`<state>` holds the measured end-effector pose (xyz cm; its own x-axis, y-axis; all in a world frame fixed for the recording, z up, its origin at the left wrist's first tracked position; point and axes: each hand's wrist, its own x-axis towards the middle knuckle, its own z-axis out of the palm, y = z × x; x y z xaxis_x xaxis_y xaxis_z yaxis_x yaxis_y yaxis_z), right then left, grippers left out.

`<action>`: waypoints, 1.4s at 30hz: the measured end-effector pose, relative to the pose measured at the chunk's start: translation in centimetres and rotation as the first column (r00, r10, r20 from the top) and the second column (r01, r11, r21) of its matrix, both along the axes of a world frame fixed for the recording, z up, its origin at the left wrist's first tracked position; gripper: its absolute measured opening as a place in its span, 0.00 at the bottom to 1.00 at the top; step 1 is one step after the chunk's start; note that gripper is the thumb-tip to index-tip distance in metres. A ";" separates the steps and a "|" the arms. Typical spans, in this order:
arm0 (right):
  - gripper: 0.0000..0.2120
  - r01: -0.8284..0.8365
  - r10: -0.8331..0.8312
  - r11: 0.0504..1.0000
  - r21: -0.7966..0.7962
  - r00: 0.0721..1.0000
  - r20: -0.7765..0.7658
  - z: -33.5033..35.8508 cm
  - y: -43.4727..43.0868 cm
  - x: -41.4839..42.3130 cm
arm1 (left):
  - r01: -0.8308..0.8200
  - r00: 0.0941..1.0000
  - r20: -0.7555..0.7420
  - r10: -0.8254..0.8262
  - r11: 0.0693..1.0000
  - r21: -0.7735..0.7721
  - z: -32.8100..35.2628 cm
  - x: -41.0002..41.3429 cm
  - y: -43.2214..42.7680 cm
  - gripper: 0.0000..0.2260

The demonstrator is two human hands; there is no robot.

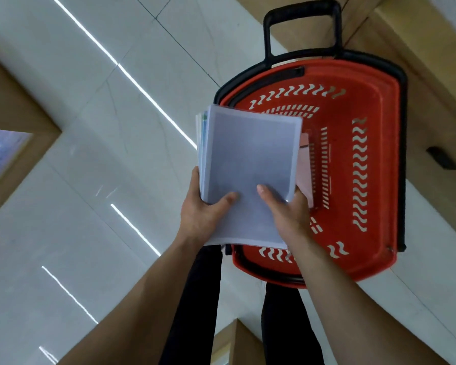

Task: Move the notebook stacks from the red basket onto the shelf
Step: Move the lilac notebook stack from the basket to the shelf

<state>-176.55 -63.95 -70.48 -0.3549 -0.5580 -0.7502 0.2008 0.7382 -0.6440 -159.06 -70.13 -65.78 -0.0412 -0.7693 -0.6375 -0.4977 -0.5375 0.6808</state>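
Glossy white floor tiles (90, 180) fill the left of the frame. At centre, left hand (203, 214) and right hand (287, 214) clamp a plastic-wrapped grey notebook stack (250, 167), thumbs on top, over the red perforated plastic basket (366, 180).

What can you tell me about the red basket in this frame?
The red basket looks like moulded plastic, its walls and bottom pierced by wavy and straight slots, edged with a black rim. A black pull handle rises at its far end. It stands on the pale floor beside wooden panelling. The held notebook stack hides part of it.
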 end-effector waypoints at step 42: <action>0.16 0.605 -0.614 0.769 -0.205 0.610 -0.502 52.8 30.8 -20.1 | 0.663 0.649 -0.308 -0.696 0.715 -0.222 44.2 -30.0 19.3 0.33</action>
<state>-196.65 -33.15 -17.65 -0.9380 -0.0776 -0.3380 0.2395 0.5596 -0.7934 -189.06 -50.84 -21.60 -0.7753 -0.4835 -0.4063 -0.4238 -0.0787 0.9024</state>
